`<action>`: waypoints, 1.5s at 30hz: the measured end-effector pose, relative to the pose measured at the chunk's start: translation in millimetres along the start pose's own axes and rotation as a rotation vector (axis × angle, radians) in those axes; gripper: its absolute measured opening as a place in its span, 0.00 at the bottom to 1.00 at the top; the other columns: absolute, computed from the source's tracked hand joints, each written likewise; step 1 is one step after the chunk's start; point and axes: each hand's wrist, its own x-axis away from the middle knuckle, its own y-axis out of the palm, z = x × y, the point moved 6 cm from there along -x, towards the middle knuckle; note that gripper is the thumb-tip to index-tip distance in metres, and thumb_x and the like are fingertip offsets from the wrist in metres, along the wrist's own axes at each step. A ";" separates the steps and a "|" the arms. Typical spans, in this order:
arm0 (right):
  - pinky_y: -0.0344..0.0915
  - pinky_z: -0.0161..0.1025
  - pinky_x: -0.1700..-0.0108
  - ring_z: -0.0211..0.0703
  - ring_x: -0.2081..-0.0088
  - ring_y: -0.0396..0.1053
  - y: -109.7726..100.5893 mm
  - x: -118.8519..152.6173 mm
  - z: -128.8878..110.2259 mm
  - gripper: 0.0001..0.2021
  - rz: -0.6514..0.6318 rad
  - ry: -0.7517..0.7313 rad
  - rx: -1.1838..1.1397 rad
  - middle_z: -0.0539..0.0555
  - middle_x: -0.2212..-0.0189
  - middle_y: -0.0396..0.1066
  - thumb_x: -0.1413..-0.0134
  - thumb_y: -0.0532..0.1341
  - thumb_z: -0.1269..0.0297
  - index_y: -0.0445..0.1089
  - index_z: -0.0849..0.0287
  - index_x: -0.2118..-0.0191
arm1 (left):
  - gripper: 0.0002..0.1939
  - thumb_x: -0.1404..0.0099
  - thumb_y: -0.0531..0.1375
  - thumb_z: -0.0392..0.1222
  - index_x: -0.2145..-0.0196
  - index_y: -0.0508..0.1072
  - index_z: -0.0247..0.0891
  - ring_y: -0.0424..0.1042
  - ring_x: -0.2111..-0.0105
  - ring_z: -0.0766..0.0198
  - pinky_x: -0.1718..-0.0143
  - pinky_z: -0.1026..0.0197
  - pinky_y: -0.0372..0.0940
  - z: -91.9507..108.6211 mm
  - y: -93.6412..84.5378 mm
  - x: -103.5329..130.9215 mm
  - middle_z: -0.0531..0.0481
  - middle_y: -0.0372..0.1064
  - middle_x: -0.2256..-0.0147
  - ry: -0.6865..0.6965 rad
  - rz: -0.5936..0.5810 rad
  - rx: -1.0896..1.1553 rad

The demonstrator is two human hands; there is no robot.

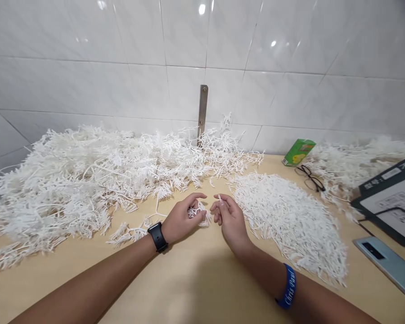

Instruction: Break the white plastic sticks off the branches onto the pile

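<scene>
My left hand point(183, 217), with a black watch on its wrist, is curled around a small cluster of white branched plastic sprigs point(204, 218). Just to its right, my right hand point(232, 221) pinches a tiny white plastic piece point(219, 197) between thumb and fingertips. A wide heap of tangled white branched sprigs point(97, 166) lies behind and left of my hands. Close by on the right spreads a flatter pile of small loose white pieces point(286, 216). A few sprigs point(130, 234) rest on the table beside my left wrist.
A green box point(299, 152) stands at the back right near dark-framed glasses point(310, 177). More white sprigs point(361, 157) lie behind a dark panel with printed characters point(391, 198). A pale blue phone point(389, 265) lies at the right. A metal strip point(203, 108) is fixed to the tiled wall point(138, 90).
</scene>
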 end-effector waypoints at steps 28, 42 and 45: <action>0.67 0.44 0.57 0.44 0.59 0.73 -5.3 -0.9 3.2 0.18 0.119 0.013 -0.174 0.61 0.49 0.70 0.40 0.54 0.51 0.61 0.55 0.50 | 0.10 0.33 0.49 0.42 0.58 0.66 0.38 0.54 0.78 0.68 0.73 0.64 0.51 -2.6 -6.2 6.4 0.59 0.52 0.79 -0.054 0.110 0.112; 0.62 0.50 0.44 0.46 0.48 0.65 -9.5 7.1 -2.3 0.15 0.171 -0.115 0.088 0.56 0.49 0.67 0.43 0.50 0.65 0.67 0.53 0.52 | 0.11 0.34 0.50 0.43 0.59 0.68 0.38 0.53 0.79 0.68 0.74 0.64 0.50 -4.3 -15.9 5.7 0.59 0.50 0.80 -0.079 0.253 0.076; 0.68 0.46 0.50 0.46 0.49 0.65 -1.4 9.1 -0.5 0.14 0.089 -0.085 0.024 0.56 0.51 0.67 0.43 0.51 0.64 0.66 0.53 0.53 | 0.11 0.34 0.50 0.43 0.57 0.67 0.38 0.53 0.79 0.68 0.74 0.64 0.51 -6.4 -18.7 5.5 0.59 0.50 0.79 -0.090 0.297 0.097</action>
